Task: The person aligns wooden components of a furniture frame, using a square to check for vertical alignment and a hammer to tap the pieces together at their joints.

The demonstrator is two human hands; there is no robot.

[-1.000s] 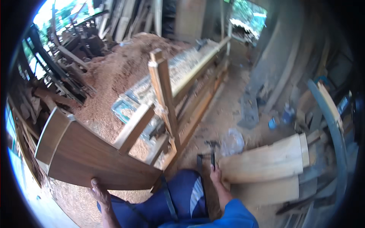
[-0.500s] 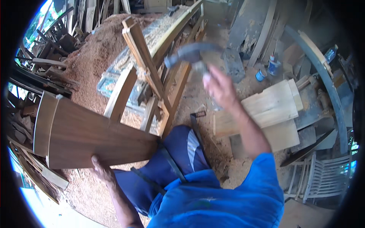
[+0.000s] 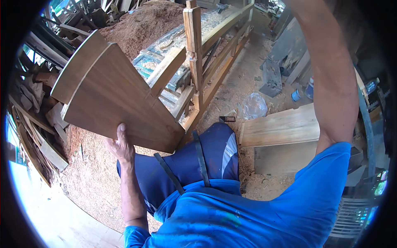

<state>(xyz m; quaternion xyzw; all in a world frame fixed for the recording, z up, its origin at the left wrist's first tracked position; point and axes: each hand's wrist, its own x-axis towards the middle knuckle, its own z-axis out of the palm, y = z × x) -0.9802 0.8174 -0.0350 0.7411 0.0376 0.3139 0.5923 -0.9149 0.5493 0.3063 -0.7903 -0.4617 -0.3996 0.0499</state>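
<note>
My left hand (image 3: 120, 144) grips the lower edge of a wide brown wooden panel (image 3: 120, 99), thumb on its face and the fingers partly hidden behind. The panel widens to the far left, where a curved lighter piece (image 3: 80, 68) runs along its end. Its narrow end rests near my lap, against a wooden frame with an upright post (image 3: 192, 49). My right forearm (image 3: 333, 70) is raised, and the right hand lies past the top edge of the picture. No hammer shows now. Two dark strips (image 3: 201, 159) lie across my shorts.
Pale boards (image 3: 285, 126) lie on the floor to the right, near a crumpled clear plastic bag (image 3: 254, 106). A blue can (image 3: 296, 95) and a grey block (image 3: 271, 77) stand farther off. Sawdust (image 3: 142, 27) is heaped at the back; scrap wood (image 3: 37, 120) crowds the left.
My right arm has swung up, carrying the hammer and hand out of view. The view has shifted, so the panel and frame appear farther right; my left hand stays on the panel's edge.
</note>
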